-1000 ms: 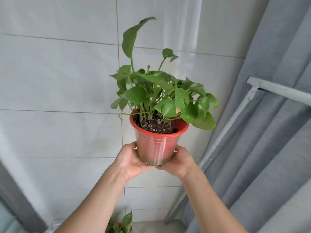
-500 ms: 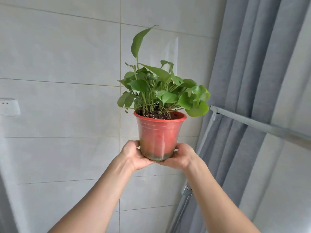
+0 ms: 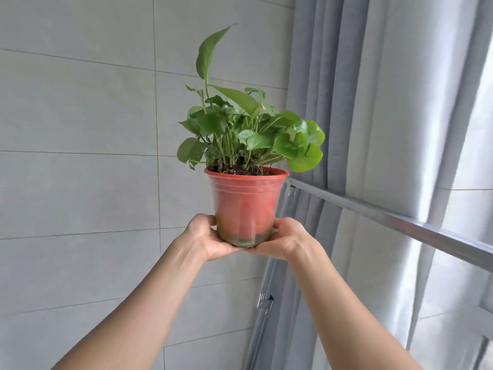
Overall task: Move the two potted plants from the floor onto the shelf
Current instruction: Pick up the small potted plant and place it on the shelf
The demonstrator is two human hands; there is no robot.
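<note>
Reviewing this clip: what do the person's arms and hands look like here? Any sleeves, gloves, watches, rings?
Both forearms are bare all the way to the bottom edge of the picture, with no sleeve in view. The left hand and the right hand wear no gloves. Neither wrist carries a watch or band. No ring shows, though most fingers are hidden behind the pot.

Pale grey tiled wall (image 3: 80, 156), grey pleated curtain (image 3: 373, 102) at right, daylit, metal rail (image 3: 400, 220) crossing it

Pale tiled wall (image 3: 80, 182) left, grey curtain (image 3: 346, 102) right, small metal bracket (image 3: 264, 301) between.
</note>
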